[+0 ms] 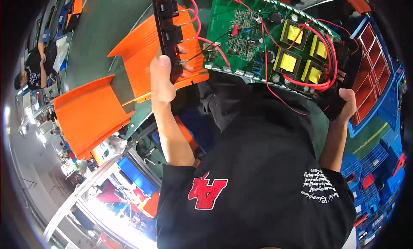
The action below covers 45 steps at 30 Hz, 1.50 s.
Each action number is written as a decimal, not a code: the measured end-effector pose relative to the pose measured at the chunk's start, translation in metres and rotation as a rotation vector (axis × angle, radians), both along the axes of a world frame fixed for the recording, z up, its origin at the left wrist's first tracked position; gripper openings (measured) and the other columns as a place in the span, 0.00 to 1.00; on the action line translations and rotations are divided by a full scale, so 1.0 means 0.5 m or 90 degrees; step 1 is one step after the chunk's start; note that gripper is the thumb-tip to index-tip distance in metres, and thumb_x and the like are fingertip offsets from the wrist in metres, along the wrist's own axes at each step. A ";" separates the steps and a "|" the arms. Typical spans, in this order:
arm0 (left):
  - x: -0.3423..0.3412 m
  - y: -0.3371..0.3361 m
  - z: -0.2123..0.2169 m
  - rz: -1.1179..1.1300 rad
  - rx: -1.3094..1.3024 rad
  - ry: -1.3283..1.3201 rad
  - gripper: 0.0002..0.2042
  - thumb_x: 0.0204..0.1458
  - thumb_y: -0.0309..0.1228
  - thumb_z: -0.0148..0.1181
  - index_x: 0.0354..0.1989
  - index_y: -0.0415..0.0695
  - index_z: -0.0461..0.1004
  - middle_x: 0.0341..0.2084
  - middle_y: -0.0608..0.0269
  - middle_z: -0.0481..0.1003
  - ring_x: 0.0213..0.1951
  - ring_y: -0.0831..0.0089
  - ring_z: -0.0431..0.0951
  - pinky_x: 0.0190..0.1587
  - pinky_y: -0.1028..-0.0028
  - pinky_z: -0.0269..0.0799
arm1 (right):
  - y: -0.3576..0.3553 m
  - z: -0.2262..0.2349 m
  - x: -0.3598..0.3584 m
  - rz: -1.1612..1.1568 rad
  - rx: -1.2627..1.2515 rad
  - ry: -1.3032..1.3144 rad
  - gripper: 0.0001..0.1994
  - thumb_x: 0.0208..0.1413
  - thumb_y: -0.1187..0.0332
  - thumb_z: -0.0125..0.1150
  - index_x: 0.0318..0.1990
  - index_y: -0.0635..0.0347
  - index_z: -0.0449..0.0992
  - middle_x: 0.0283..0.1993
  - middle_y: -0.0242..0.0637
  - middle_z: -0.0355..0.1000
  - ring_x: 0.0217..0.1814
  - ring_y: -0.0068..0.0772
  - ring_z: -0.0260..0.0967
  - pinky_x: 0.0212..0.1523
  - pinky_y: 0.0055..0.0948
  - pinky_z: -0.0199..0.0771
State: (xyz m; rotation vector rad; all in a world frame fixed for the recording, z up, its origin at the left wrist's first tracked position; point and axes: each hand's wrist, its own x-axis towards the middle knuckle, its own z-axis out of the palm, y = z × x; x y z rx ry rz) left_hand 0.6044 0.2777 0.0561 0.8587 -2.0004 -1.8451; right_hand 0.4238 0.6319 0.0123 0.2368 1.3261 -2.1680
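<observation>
A green circuit board (221, 23) stretches between my two hands. It carries several yellow-and-black transformers (288, 63), small parts and looping red wires (331, 77). My left hand (162, 79) is closed round a black end panel with sockets (167, 32), thumb on the near side and fingertips showing past its edge. Red and black wires run from this panel to the board. At the board's other end, my right hand (346, 103) grips a dark end panel (333, 111), thumb uppermost; its other fingers are mostly hidden. Behind my left hand lies a bent orange metal cover (140, 51).
A second orange cover (92, 115) lies farther left. On the right stands a blue crate (358, 126) with orange-red compartments, with blue baskets (374, 152) below. Another person (36, 68) is at the far left. A brightly lit bench (77, 193) occupies the lower left.
</observation>
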 end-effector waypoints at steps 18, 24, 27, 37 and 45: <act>-0.007 0.008 0.023 0.015 -0.232 -0.053 0.49 0.34 0.72 0.53 0.50 0.34 0.63 0.35 0.60 0.69 0.30 0.78 0.70 0.29 0.77 0.70 | -0.016 0.023 -0.008 0.054 0.111 -0.033 0.31 0.38 0.65 0.47 0.54 0.70 0.62 0.46 0.45 0.69 0.43 0.36 0.69 0.45 0.29 0.70; -0.011 0.010 0.024 0.013 -0.219 -0.033 0.47 0.36 0.71 0.53 0.48 0.34 0.64 0.34 0.59 0.69 0.27 0.77 0.71 0.28 0.77 0.71 | -0.007 0.022 -0.018 0.083 0.103 -0.032 0.35 0.38 0.66 0.44 0.59 0.75 0.54 0.57 0.54 0.61 0.57 0.46 0.63 0.60 0.38 0.62; -0.010 0.005 0.026 0.015 -0.211 -0.033 0.46 0.36 0.70 0.53 0.48 0.34 0.64 0.33 0.59 0.70 0.26 0.77 0.71 0.28 0.77 0.71 | -0.007 0.020 -0.021 0.090 0.095 -0.048 0.36 0.38 0.66 0.44 0.59 0.75 0.54 0.57 0.54 0.61 0.58 0.46 0.63 0.60 0.38 0.61; -0.001 0.004 0.022 0.005 -0.240 -0.050 0.47 0.36 0.71 0.52 0.48 0.34 0.64 0.34 0.58 0.70 0.26 0.77 0.70 0.27 0.77 0.70 | -0.021 0.032 -0.013 0.062 0.100 -0.037 0.26 0.39 0.66 0.47 0.49 0.68 0.68 0.40 0.43 0.71 0.37 0.36 0.71 0.43 0.30 0.72; 0.000 0.006 0.019 0.018 -0.228 -0.019 0.47 0.37 0.71 0.51 0.48 0.33 0.64 0.34 0.58 0.70 0.26 0.77 0.71 0.26 0.78 0.70 | 0.000 0.020 -0.022 0.077 0.113 -0.081 0.36 0.40 0.65 0.45 0.61 0.74 0.52 0.58 0.56 0.60 0.58 0.46 0.63 0.60 0.38 0.62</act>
